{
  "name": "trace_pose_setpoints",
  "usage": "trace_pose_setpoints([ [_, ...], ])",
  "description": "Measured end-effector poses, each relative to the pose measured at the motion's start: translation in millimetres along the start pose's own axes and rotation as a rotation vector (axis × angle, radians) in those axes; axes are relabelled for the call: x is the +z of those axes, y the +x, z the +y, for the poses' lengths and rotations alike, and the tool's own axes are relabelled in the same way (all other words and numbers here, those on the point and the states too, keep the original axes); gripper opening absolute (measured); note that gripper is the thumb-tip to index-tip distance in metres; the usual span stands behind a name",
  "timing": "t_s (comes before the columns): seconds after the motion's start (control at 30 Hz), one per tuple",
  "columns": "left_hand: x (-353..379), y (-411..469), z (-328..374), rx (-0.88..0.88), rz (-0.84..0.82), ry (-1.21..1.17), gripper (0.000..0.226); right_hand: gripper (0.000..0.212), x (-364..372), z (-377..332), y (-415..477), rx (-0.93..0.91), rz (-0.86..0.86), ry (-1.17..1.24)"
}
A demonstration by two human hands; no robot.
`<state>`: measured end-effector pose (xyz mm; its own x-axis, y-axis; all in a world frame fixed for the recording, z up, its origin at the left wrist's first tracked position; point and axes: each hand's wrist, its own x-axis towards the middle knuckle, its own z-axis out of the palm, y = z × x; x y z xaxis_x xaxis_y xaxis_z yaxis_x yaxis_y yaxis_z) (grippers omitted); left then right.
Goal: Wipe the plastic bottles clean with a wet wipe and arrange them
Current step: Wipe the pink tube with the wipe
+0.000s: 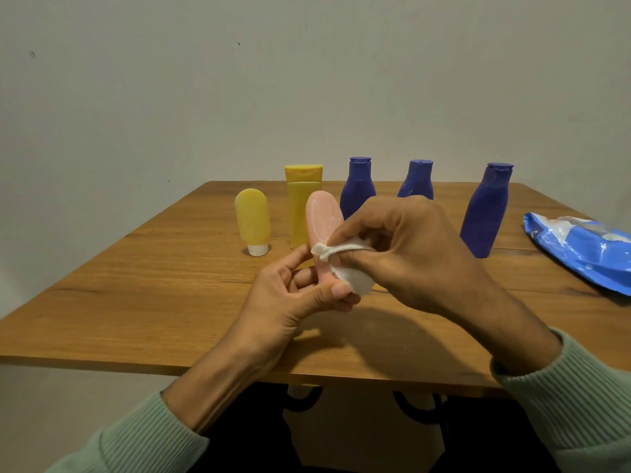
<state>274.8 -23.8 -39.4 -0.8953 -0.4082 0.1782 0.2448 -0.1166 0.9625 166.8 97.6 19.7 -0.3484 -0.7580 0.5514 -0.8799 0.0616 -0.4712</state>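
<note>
Over the middle of the table [136, 295], the left hand [293, 302] grips the lower end of a pink bottle [323, 216] while the right hand [416, 247] pinches a white wet wipe [353, 271] against it, with two yellow bottles [252, 220] and three blue bottles [485, 213] standing toward the far edge and a wipe pack [580, 250] at the right edge.

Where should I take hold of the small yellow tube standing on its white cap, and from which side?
Grip the small yellow tube mid-body, coming from the front left. It balances on a narrow white cap, so a push could tip it, and the tall yellow bottle stands close on its right.
</note>
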Motion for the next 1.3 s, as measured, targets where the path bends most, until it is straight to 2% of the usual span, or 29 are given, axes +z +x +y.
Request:
trace_pose_setpoints([
  [0.13, 0.5, -1.6, -2.4, 0.027, -0.016, 0.072, 0.065, 0.019, -2.0, -4.3, -1.2, -0.053, -0.159, -0.097],
  [0.2, 0.9, -2.1, -3.5, 0.042, -0.018, 0.116, 0.062, 0.02, -0.9, -2.3, -1.4, -0.09, -0.129, -0.106],
  [0.33, -0.3, -1.1, -4.7, 0.044, -0.025, 0.127, 0.061, 0.018, 7.1, 4.8, -1.0, -0.115, 0.09, -0.098],
  [0.5, -1.9, -0.4, -6.1, 0.037, -0.027, 0.113, 0.053, 0.018, 3.9, 1.5, -0.3, -0.122, -0.048, -0.104],
  [0.67, -6.4, 2.3, -4.1, -0.038, -0.093, 0.074, 0.056, 0.018, 10.5, 16.1, -0.4, -0.089, 0.245, -0.052],
  [0.73, -7.1, 2.8, -4.1, -0.062, -0.098, 0.036, 0.057, 0.019, 12.7, 18.8, -0.2, -0.072, 0.301, -0.064],
  [0.87, -8.3, 3.6, -3.4, -0.073, -0.099, -0.019, 0.058, 0.019, 13.0, 15.7, 0.1, -0.101, 0.114, -0.004],
  [1.03, -7.9, 3.3, -2.6, -0.106, -0.129, -0.063, 0.059, 0.023, 10.2, 25.6, 3.9, -0.064, 0.282, 0.044],
  [1.1, -7.9, 3.8, -2.8, -0.12, -0.143, -0.072, 0.061, 0.023, 8.6, 25.5, 4.3, -0.04, 0.244, 0.072],
  [1.2, -7.8, 3.9, -2.7, -0.114, -0.143, -0.081, 0.06, 0.018, 4.6, 21.6, 4.8, -0.066, 0.054, 0.075],
  [1.23, -7.7, 3.8, -2.8, -0.11, -0.145, -0.078, 0.059, 0.019, 3.2, 21.6, 5.2, -0.08, 0.038, 0.067],
  [1.3, -7.2, 3.2, -2.8, -0.115, -0.16, -0.081, 0.06, 0.021, 1.6, 25.0, 5.7, -0.077, 0.136, 0.076],
])
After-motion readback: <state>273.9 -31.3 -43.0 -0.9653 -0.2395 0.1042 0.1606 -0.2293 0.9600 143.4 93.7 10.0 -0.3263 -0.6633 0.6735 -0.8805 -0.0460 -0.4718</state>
